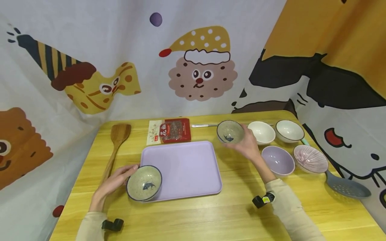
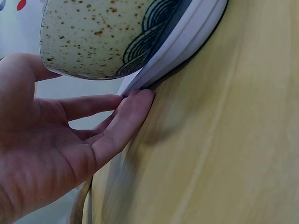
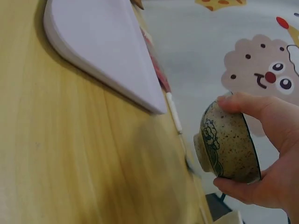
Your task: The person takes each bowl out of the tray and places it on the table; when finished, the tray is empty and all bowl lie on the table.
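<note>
The right hand (image 1: 248, 145) gripped a speckled bowl (image 1: 230, 131) above the table (image 1: 229, 214), just right of the tray's (image 1: 187, 167) far corner. The left hand (image 1: 113, 182), fingers relaxed, touched a second bowl (image 1: 144, 183) on the tray's near-left corner.

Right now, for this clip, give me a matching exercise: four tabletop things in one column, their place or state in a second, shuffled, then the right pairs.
Things:
1. speckled fish bowl
2. second fish bowl
3. wooden spatula
4. slotted spoon

Places:
A. flat on the table, left of the lilac tray
B. held up in the right hand
C. on the tray's near-left corner, by the left hand
D. at the right edge, beside the pink ribbed bowl

Pairs: 1-C, 2-B, 3-A, 4-D
</note>
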{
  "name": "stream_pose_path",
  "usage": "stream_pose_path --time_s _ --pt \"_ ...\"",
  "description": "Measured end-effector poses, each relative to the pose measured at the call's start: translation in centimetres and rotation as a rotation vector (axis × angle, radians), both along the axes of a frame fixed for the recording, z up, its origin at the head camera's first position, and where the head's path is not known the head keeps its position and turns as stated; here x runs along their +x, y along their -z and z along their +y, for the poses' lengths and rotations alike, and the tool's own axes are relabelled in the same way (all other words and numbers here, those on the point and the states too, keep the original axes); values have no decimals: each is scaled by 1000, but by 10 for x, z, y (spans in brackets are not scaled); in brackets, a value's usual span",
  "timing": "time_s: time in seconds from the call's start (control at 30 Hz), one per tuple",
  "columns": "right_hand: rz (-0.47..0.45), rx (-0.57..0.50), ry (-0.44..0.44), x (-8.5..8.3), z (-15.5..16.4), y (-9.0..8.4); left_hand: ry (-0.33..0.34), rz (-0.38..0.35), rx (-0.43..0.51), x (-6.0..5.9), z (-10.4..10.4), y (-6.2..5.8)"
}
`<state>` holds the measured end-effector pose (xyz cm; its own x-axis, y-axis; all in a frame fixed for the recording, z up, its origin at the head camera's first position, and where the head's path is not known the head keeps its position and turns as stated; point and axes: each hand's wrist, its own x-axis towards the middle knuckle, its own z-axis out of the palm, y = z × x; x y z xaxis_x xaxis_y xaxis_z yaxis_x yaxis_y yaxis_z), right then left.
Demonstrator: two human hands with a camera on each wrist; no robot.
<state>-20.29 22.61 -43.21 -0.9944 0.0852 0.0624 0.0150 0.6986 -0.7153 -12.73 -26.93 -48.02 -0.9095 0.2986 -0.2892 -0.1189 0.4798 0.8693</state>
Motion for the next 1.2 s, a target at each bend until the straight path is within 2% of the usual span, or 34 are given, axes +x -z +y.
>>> stream_pose_path --time_s 0.17,0.4,0.7,0.9,1.07,1.2 --pt "-16 -2 30 -3 5 11 7 -8 7 1 0 -1" --pt "35 11 33 -8 7 29 -6 -8 14 0 1 0" --pt "-5 23 41 -8 1 34 -16 -12 26 -1 -1 3" --pt "30 45 14 -3 -10 26 -10 -14 18 0 0 1" --pt "142 60 -20 -1 -32 5 -11 -12 15 1 1 -1" --pt "164 13 -68 0 -52 -16 1 -10 24 2 2 -2"
